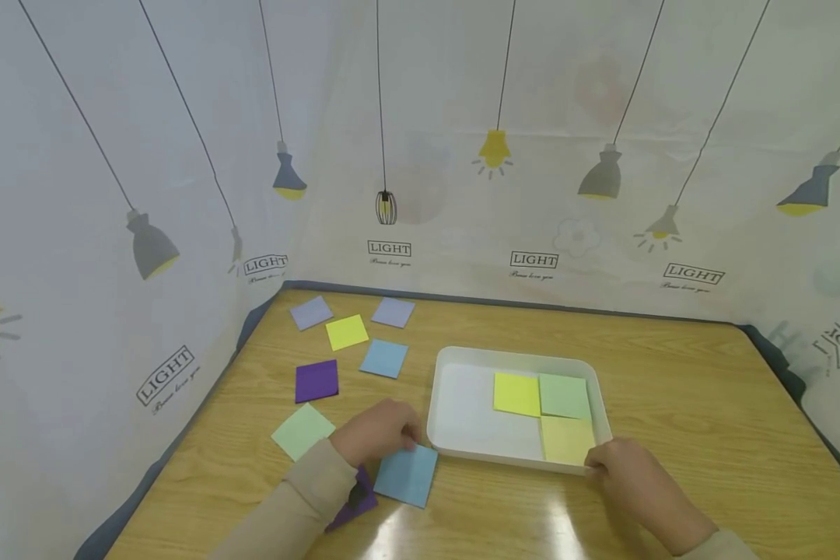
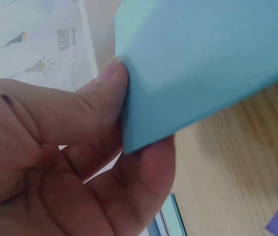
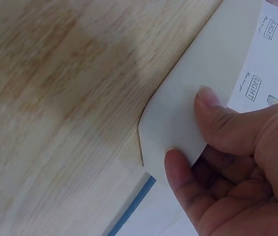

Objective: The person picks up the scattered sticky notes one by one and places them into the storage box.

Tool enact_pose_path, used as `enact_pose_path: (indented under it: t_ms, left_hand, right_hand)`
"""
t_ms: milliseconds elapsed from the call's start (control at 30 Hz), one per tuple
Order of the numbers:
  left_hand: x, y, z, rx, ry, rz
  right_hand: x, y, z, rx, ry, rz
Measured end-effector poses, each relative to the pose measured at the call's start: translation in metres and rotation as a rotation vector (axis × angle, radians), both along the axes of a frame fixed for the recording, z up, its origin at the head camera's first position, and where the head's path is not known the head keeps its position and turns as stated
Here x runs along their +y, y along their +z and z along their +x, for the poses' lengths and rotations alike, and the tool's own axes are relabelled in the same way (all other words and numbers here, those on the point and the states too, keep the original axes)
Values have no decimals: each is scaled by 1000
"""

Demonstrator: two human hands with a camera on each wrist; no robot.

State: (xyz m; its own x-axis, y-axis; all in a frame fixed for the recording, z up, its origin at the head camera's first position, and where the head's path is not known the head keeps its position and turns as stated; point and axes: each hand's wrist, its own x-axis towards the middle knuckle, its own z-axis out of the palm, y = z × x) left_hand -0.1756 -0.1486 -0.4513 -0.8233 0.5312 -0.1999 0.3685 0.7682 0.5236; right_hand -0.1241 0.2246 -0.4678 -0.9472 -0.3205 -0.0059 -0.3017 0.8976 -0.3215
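My left hand (image 1: 381,430) pinches a light blue sticky note (image 1: 407,476) by its corner, between thumb and fingers; in the left wrist view the note (image 2: 202,64) appears raised at a slant. Just beyond that hand stands a shallow white tray (image 1: 462,404). At the tray's near right corner, my right hand (image 1: 633,474) grips the wall, thumb and fingertips on the white side (image 3: 173,113). Inside the tray's right part lie a bright yellow note (image 1: 516,394), a pale green note (image 1: 564,396) and a pale yellow note (image 1: 565,440).
Left of the tray lie several loose notes: two lavender ones (image 1: 393,312), a yellow one (image 1: 347,332), a blue one (image 1: 384,358), a dark purple one (image 1: 316,381) and a mint green one (image 1: 303,432). Another purple note (image 1: 353,509) is partly under the left forearm. Printed curtains surround the wooden table (image 1: 693,389).
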Motion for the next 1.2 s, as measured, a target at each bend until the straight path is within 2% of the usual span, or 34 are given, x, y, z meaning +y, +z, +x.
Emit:
enact_pose_path:
  t_ms: [233,533,933,1200]
  left_hand:
    - [2,3,-4,29,-23,22]
    - [7,8,-15,-5,-32,35]
    - [28,32,-32,75,-51,16]
    - [42,41,-40,57,-18,-26]
  right_hand:
    - [0,1,1,3,-2,-2]
    - [0,2,0,-17,-13,-2]
    - [1,0,1,27,24,-3]
    - [0,2,1,29,28,-8]
